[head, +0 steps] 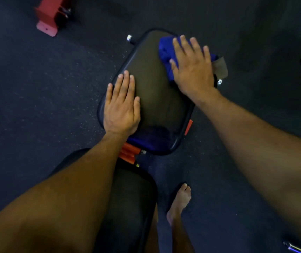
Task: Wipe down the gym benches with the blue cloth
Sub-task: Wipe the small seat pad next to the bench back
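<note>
We had both hands down on the black, rounded-rectangle padded vinyl seat of the gym counter (157, 92): the right hand (193, 68), fingers straight and spread, pressed flat on the bunched blue cloth (166, 50) at the far right corner of that pad, while the left hand (121, 106), fingers straight and close together, rested bare on the pad's near left edge, gripping nothing. To wipe well from there, we judged it best to keep the palm flat over the cloth, draw it in overlapping passes from the far end toward the near end, run it round the rolled rim, and let the left hand steady the pad and shift clear as the cloth approached. A second black pad (133, 198) lay nearer us than the seat pad, joined by an orange-red metal hinge bracket (127, 152), and would want wiping too. Around the pad spread dark speckled rubber flooring (45, 88); a red metal frame foot (47, 17) stood well beyond the pad's far left, and our bare foot (179, 199) rested on the floor near its near right.
</note>
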Available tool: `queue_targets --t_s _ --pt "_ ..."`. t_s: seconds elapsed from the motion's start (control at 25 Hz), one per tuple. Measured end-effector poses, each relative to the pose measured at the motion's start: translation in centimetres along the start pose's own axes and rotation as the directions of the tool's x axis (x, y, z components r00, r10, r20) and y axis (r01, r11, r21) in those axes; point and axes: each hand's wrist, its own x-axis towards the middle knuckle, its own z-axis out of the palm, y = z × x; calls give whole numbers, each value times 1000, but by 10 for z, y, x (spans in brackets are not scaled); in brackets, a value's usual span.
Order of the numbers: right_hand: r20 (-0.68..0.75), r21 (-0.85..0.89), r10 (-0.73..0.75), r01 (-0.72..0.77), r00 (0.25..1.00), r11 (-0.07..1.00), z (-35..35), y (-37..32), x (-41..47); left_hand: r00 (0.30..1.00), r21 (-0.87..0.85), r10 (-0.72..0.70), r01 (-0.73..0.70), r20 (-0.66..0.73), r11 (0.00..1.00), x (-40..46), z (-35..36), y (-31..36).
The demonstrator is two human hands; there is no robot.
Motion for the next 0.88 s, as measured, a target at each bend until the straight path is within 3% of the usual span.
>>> queue_targets --t_s 0.12,0.2,0.36,0.44,0.52,0.6,0.68,0.88 --pt "16 43 106 -107 994 993 -7 3 17 1000 5 5 -5 -6 1000 -3 2 0" --pt "-16 26 119 -119 993 993 -7 -15 -17 1000 14 10 -10 -1 1000 -2 0 -2" --pt "107 47 -157 153 982 987 -1 -64 -169 1000 33 17 -17 -2 999 1 1 -3" --pt "141 66 -280 273 950 960 2 -62 -200 999 52 28 -26 -28 998 1 3 -3" --pt "113 38 -284 282 952 959 5 -41 -163 999 52 33 -31 -28 998 1 2 -3" --pt "-5 25 -93 93 996 995 7 -14 -91 1000 42 15 -15 -14 999 1 1 -2" --pt "-29 126 54 -50 998 991 1 20 -23 1000 35 4 -4 -8 999 1 -1 1" --pt "-93 93 -110 118 990 989 -4 35 -7 1000 30 15 -15 -21 999 2 1 -1"
